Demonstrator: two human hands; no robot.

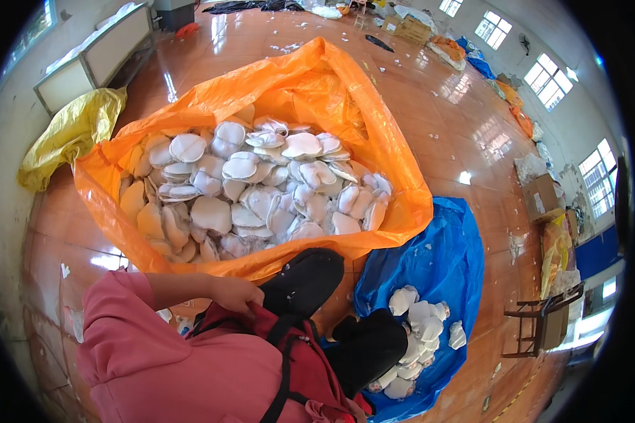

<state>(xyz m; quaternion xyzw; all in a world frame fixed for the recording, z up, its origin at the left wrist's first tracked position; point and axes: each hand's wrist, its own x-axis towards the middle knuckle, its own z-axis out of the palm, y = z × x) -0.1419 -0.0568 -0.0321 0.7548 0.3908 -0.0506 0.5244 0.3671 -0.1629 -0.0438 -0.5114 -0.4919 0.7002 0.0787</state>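
My left hand [236, 292] is closed on the edge of a dark red apron [250, 321] at my lap, its fingers curled into the cloth. My right hand does not show. In front of my knees a large orange woven bag [317, 261] lies wide open. Heaped inside it are many white, rounded, padded fabric pieces [212, 213], some with loose fluff at their edges. To the right, a blue plastic sheet or bag [430, 243] holds a smaller pile of similar white stuffed pieces [425, 324], beside my bent right leg.
A crumpled yellow bag [74, 137] lies at left, near a pale bench-like case [99, 56]. A wooden chair [543, 317] and a cardboard box [541, 197] stand at right. White scraps dot the tiled floor [430, 134]. Bags and boxes line the far wall.
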